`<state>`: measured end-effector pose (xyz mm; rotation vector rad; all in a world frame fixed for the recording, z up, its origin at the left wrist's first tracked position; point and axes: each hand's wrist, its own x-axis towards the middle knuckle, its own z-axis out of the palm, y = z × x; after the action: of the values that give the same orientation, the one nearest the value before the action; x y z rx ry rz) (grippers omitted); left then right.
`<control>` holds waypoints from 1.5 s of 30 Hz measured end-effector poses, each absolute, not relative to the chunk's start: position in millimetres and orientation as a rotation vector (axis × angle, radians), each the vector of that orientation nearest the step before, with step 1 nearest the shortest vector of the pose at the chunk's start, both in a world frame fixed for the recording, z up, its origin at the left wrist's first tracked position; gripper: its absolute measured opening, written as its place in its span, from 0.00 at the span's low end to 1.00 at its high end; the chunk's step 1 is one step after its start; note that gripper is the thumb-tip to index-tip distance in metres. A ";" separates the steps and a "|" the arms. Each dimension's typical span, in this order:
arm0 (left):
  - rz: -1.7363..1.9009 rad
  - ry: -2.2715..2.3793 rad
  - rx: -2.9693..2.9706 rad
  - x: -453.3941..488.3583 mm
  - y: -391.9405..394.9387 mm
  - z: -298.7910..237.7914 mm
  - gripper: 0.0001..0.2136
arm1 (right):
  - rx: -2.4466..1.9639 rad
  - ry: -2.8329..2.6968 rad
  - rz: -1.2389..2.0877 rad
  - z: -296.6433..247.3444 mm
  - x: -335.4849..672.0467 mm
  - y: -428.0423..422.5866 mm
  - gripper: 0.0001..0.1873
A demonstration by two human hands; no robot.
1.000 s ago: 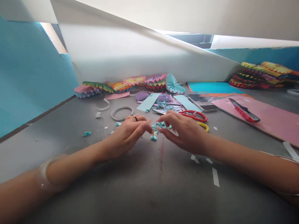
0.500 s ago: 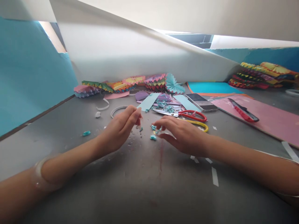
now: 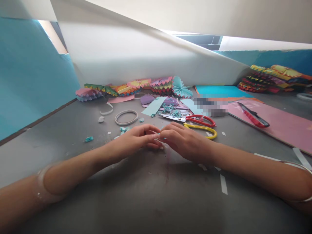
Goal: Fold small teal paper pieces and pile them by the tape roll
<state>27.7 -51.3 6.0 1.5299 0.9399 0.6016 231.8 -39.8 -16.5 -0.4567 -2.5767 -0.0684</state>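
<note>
My left hand (image 3: 137,138) and my right hand (image 3: 186,141) meet low over the grey table, fingertips touching or nearly so. Both are closed in a pinch around a small teal paper piece (image 3: 159,134), mostly hidden by the fingers. Several little folded teal paper bits (image 3: 123,129) lie just behind my left hand. Another folded teal paper bit (image 3: 89,139) rests farther left. Past my right hand are scissors (image 3: 201,120) with one red and one yellow handle, their blades pointing left.
Behind the hands lie a tape roll (image 3: 126,123), a pale blue paper strip (image 3: 154,106) and teal shreds (image 3: 174,111). A red cutter (image 3: 254,117) rests on pink sheets (image 3: 287,126) at right. Folded paper decorations (image 3: 162,85) line the back; a blurred patch covers one object.
My hands have come together at the centre; my left hand moved right, and the right hand's fingers closed. The tape roll and several teal bits behind the left hand are now uncovered.
</note>
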 end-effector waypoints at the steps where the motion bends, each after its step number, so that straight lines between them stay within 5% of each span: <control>1: 0.601 0.911 1.454 28.5 -51.7 5.3 0.10 | -0.444 -2.576 -0.094 -16.0 231.6 -39.9 0.08; 24: 0.665 0.659 1.183 26.8 -49.0 -6.4 0.09 | -0.280 -2.433 -0.421 -7.6 228.2 -45.3 0.18; 35: 0.852 0.918 1.303 27.4 -43.6 -3.5 0.13 | -0.507 -2.478 0.058 -16.1 231.0 -43.6 0.36; 38: 0.849 0.968 1.392 24.4 -42.7 -4.9 0.14 | -0.601 -2.365 0.231 -15.1 228.9 -46.0 0.34; 43: 0.792 1.120 1.543 23.1 -47.2 1.5 0.11 | -0.804 -2.093 0.591 -12.9 231.0 -41.9 0.12; 45: 0.787 1.154 1.578 24.0 -49.3 4.6 0.12 | -0.898 -2.071 0.729 -11.9 232.2 -39.4 0.11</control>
<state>24.0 -49.3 4.6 1.5781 1.1545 0.7870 232.2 -39.4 -11.9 -0.8980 -2.0707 0.7294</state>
